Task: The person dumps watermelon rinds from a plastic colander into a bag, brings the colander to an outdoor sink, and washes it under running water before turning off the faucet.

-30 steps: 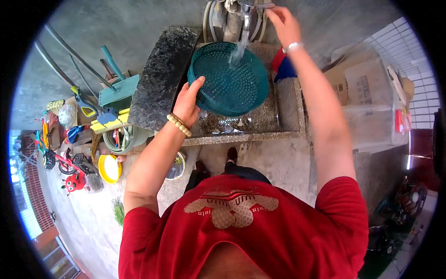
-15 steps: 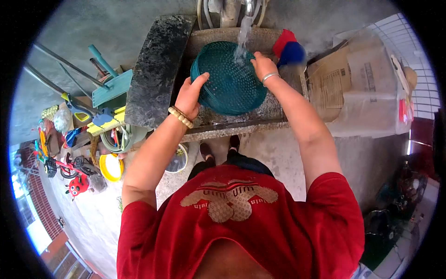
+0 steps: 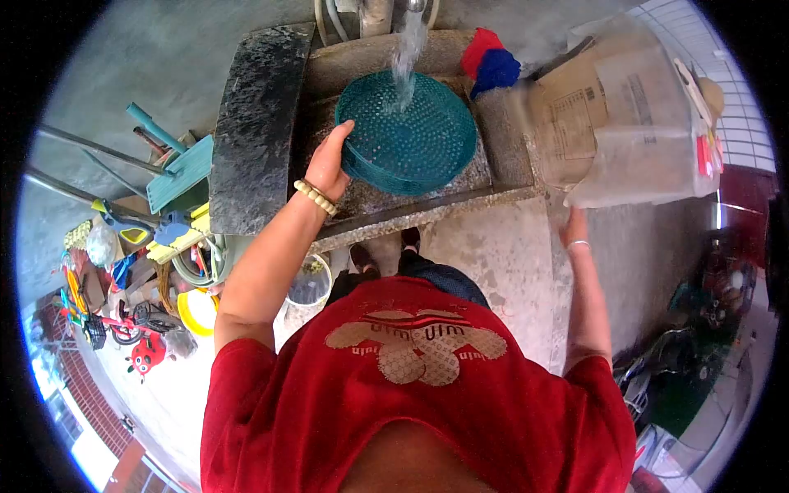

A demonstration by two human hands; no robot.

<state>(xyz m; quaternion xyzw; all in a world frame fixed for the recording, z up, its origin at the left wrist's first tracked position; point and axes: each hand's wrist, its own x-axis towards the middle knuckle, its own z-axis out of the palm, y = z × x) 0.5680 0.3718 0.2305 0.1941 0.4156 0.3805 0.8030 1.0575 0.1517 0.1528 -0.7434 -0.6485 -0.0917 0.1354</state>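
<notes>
My left hand (image 3: 329,164) grips the left rim of a round green perforated basket (image 3: 411,140), its thumb over the edge. The basket is over a stone sink (image 3: 362,219), and water (image 3: 406,66) from the tap (image 3: 417,5) pours into it. My right hand (image 3: 574,228) is away from the basket, low at the right, just below the front edge of a plastic-covered cardboard box (image 3: 592,131). Its fingers are partly hidden or blurred there, so whether they hold anything is unclear.
A dark stone slab (image 3: 259,123) lies left of the sink. Red and blue cloths (image 3: 496,71) hang on its back right corner. A bucket (image 3: 311,281) stands below, with a yellow basin (image 3: 197,311), mop handles (image 3: 107,145) and a toy (image 3: 148,355) at the left.
My right hand has left the tap, touched the basket's right rim, then moved away down to the right. My left hand keeps hold of the basket. The view has shifted slightly.
</notes>
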